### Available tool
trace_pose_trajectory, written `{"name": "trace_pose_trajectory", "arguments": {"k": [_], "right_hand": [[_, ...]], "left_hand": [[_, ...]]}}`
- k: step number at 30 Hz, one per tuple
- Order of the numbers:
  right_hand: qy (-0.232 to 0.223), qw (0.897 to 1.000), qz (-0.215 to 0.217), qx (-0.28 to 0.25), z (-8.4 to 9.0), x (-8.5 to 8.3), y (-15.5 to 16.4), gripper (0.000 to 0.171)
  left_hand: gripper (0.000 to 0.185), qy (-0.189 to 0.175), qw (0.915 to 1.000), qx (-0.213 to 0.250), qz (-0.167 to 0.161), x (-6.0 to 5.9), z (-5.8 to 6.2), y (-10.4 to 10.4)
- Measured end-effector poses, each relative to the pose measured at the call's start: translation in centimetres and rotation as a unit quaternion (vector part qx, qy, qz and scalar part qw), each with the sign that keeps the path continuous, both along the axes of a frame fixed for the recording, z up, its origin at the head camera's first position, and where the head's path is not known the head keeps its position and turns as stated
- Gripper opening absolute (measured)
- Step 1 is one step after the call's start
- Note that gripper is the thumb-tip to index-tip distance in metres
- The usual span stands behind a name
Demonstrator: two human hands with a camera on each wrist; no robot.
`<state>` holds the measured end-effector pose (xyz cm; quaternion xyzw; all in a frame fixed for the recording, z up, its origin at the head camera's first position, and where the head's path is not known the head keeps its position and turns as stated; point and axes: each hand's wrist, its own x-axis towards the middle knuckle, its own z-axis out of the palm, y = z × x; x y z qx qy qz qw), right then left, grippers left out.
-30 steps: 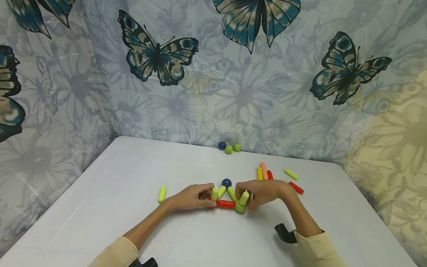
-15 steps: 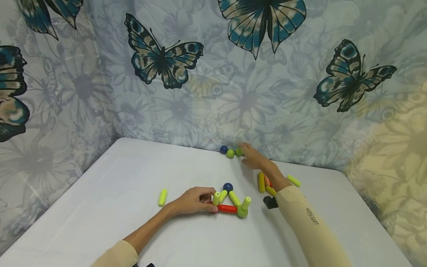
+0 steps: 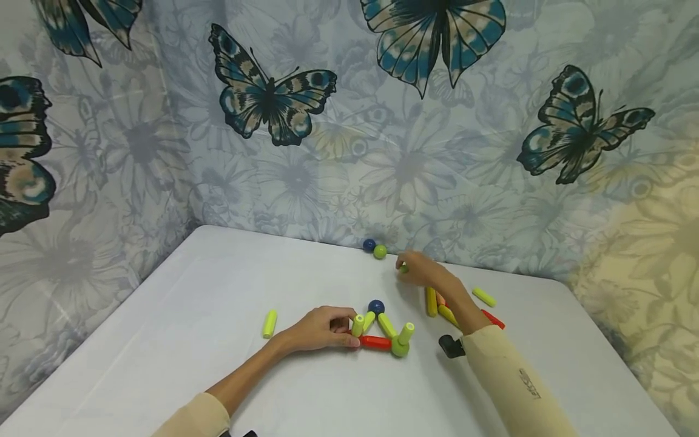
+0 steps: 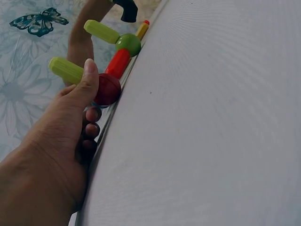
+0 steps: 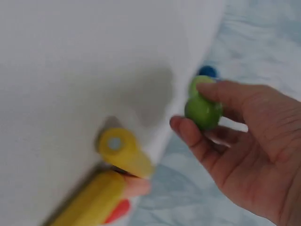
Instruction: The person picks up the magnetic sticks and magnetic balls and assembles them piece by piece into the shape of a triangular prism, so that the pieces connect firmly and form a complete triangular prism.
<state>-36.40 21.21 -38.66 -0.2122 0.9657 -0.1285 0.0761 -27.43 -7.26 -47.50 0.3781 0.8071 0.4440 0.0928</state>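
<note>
Resting on the worktop [image 3: 164, 340], a ball-and-stick frame [image 3: 375, 343] is gripped at its red ball [image 4: 109, 89] by the left hand [image 3: 321, 328]; a green ball [image 5: 203, 114] is pinched by the right hand [image 3: 422, 269] near the far edge.

White tabletop [image 3: 136, 364], matte, spans beneath both grips; far corners rounded. Beyond the grips, its far edge meets or nearly meets a back wall [image 3: 409, 170] covered in pale blue-grey floral print. Left of the grips, a side wall [image 3: 82, 158] bears matching print and joins the back wall at a corner. Large teal, black and cream butterflies: one far beyond and left [image 3: 269, 100], one higher up, cropped [image 3: 437, 36], one to the right [image 3: 587, 130]. Far right of the grips: yellowish patch [image 3: 655, 243], tint or lighting undetermined. Soft-edged shadows on tabletop near the grips.
</note>
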Motion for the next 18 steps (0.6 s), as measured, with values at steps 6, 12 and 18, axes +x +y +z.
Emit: {"name": "trace_pose_trajectory", "arguments": {"k": [6, 12, 18], "right_hand": [[-0.043, 0.991, 0.090, -0.085, 4.9, 7.0, 1.8, 0.033], [-0.064, 0.971, 0.211, -0.096, 6.6, 11.2, 2.1, 0.029], [-0.119, 0.969, 0.206, -0.071, 5.9, 11.4, 2.1, 0.051]], "left_hand": [[0.020, -0.001, 1.0000, 0.001, -0.006, 0.1, 0.0, 0.2], [0.020, 0.003, 1.0000, 0.002, 0.004, 0.1, 0.2, -0.4], [0.021, -0.007, 1.0000, 0.003, 0.001, -0.2, 0.1, -0.4]]}}
